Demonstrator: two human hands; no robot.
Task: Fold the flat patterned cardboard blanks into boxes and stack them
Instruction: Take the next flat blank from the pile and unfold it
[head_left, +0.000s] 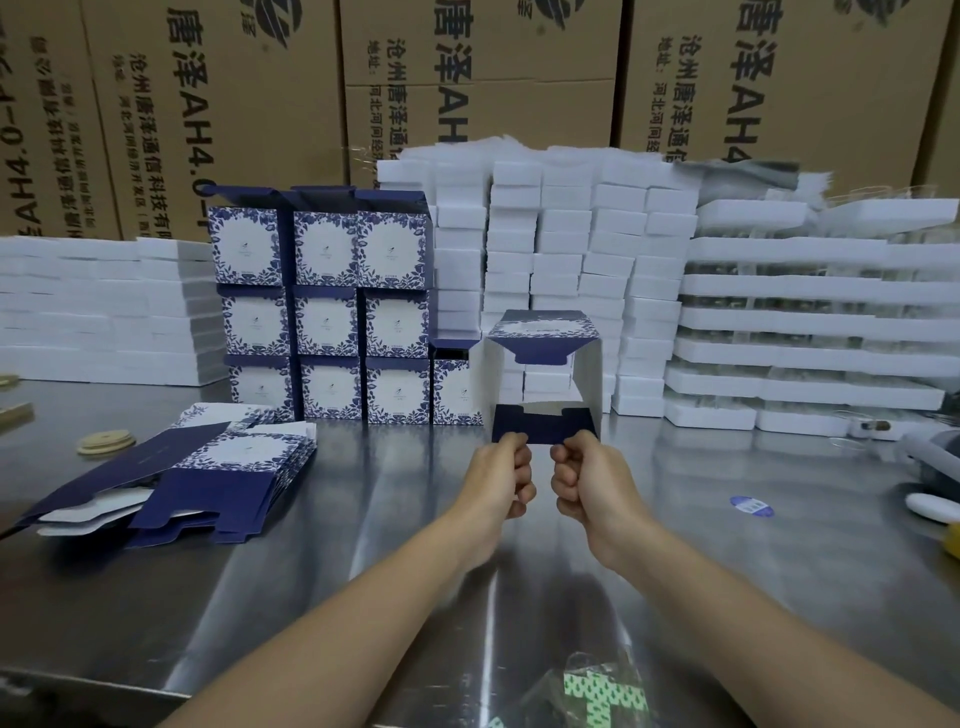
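Item: half-formed box (543, 374), opened tube held above table (363, 545), just beyond both hands. Left hand (501, 480), right hand (584, 480) pinch its near bottom flap; stacked boxes (324, 312) up-left.

Bright, glare on table (363, 519), edges warped

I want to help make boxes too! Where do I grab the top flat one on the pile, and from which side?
Probably pinch the pile's top blank by its navy flaps on the near edge, coming from the near side of the table. It lies flat, so the middle gives nothing to hold, while those flaps jut out past the patterned panel.
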